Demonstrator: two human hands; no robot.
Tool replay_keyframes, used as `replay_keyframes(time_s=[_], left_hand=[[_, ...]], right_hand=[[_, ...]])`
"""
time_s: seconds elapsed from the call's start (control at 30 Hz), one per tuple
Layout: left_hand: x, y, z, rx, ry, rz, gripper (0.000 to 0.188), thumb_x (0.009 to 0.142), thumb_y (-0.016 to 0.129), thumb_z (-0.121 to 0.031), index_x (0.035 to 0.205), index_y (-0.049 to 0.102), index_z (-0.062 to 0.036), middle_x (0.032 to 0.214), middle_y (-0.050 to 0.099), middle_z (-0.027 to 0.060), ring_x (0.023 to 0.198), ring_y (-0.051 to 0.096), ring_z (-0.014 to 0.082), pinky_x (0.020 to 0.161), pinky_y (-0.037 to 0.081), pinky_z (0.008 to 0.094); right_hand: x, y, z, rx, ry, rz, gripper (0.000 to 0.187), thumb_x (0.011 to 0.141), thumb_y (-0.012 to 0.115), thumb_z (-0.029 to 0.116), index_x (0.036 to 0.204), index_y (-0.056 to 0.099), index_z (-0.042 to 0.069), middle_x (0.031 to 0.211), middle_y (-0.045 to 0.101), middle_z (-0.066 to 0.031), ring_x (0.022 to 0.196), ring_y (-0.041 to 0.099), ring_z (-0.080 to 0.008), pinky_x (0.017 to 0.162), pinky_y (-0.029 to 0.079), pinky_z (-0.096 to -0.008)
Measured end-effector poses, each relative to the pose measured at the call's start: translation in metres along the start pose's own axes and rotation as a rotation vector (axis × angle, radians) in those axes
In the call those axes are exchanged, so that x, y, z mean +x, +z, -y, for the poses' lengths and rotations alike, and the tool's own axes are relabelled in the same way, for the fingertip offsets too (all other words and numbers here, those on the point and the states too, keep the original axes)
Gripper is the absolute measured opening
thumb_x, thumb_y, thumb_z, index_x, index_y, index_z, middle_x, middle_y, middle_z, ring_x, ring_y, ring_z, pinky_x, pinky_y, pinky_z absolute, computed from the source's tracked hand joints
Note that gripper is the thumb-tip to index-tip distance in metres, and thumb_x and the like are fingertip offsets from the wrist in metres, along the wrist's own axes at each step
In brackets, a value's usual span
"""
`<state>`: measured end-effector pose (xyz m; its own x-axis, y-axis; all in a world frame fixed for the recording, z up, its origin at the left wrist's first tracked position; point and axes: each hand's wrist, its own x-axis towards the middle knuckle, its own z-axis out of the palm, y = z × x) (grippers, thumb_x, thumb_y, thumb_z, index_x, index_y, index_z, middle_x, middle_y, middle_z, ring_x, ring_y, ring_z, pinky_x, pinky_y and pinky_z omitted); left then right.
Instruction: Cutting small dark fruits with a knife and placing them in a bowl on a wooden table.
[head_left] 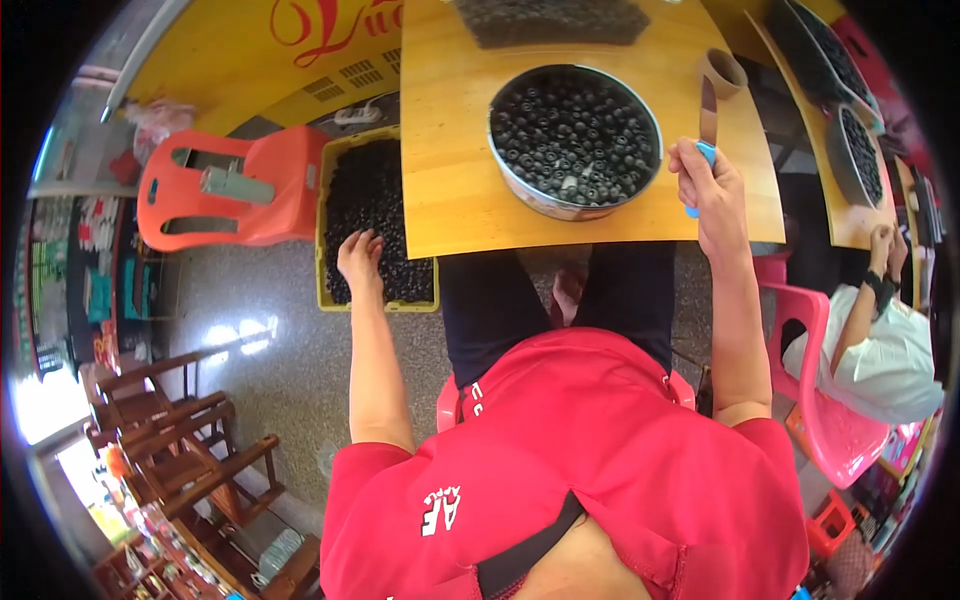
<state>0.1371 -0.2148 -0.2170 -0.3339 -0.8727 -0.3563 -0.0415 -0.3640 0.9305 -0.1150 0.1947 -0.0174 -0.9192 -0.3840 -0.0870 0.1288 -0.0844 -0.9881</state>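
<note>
My right hand [710, 190] is wrapped around the blue handle of a knife [708, 112], its blade pointing away from me above the table's right side. To its left on the wooden table stands a round metal basin [520, 190] full of small dark round pieces [570, 130], like nuts or fruits, with a few pale bits among them. My left hand [361, 260] is over the near left part of a yellow crate [385, 305] on the floor. Dark pieces fill that crate too. The left fingers are curled together; whatever they hold is too small to make out.
A dark heap [550, 22] lies at the table's far end, and a brown cup [724, 72] stands near its right edge. An orange chair [225, 190] lies beside the crate. Wooden chairs [190, 440] stand lower left. At right, another person [868, 340] works at a second table.
</note>
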Motion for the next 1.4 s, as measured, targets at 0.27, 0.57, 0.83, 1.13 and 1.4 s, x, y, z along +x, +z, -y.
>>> replay_keyframes(time_s=[0.27, 0.57, 0.83, 1.13, 1.4], left_hand=[[-0.069, 0.107, -0.105, 0.147, 0.466, 0.304, 0.025, 0.091, 0.061, -0.01, 0.113, 0.056, 0.0005, 0.101, 0.064, 0.0074, 0.08, 0.061, 0.0122, 0.07, 0.047, 0.0219], [-0.174, 0.247, -0.141, 0.715, 0.866, 1.403, 0.017, 0.084, 0.063, -0.009, 0.1, 0.065, -0.0021, 0.093, 0.064, 0.0118, 0.083, 0.064, 0.0227, 0.075, 0.05, 0.0317], [-0.175, 0.283, -0.122, 1.15, 1.06, 1.54, 0.016, 0.08, 0.065, -0.012, 0.091, 0.061, -0.0015, 0.083, 0.06, 0.0123, 0.083, 0.059, 0.0308, 0.073, 0.047, 0.0394], [-0.168, 0.282, -0.118, 1.032, 0.948, 1.575, 0.018, 0.078, 0.066, -0.011, 0.093, 0.064, -0.001, 0.078, 0.06, 0.0114, 0.076, 0.06, 0.0247, 0.069, 0.047, 0.035], [-0.166, 0.283, -0.125, 0.821, 0.544, 1.497, 0.015, 0.083, 0.065, -0.01, 0.095, 0.065, -0.0001, 0.083, 0.065, 0.0069, 0.072, 0.06, 0.0154, 0.068, 0.048, 0.0277]], right_hand=[[-0.007, -0.027, -0.014, 0.013, 0.004, -0.088, 0.022, 0.095, 0.058, 0.021, 0.093, 0.062, 0.0, 0.077, 0.057, -0.0004, 0.051, 0.037, -0.0005, 0.045, 0.028, -0.0175], [-0.018, -0.026, -0.012, 0.024, 0.037, -0.083, 0.023, 0.094, 0.059, 0.022, 0.094, 0.063, -0.001, 0.076, 0.058, -0.0003, 0.05, 0.037, -0.0001, 0.044, 0.027, -0.0171], [-0.028, -0.037, -0.015, -0.041, 0.025, -0.063, 0.025, 0.095, 0.059, 0.024, 0.096, 0.063, -0.001, 0.076, 0.057, 0.0004, 0.051, 0.036, 0.0001, 0.044, 0.026, -0.0172], [-0.024, -0.022, -0.004, -0.01, -0.017, 0.009, 0.026, 0.093, 0.061, 0.026, 0.094, 0.063, 0.001, 0.074, 0.057, 0.0016, 0.053, 0.038, -0.0007, 0.046, 0.028, -0.0174], [-0.026, -0.019, 0.0, -0.059, -0.057, 0.019, 0.025, 0.093, 0.061, 0.026, 0.097, 0.063, 0.001, 0.076, 0.058, 0.0019, 0.056, 0.041, -0.0013, 0.05, 0.032, -0.0168]])
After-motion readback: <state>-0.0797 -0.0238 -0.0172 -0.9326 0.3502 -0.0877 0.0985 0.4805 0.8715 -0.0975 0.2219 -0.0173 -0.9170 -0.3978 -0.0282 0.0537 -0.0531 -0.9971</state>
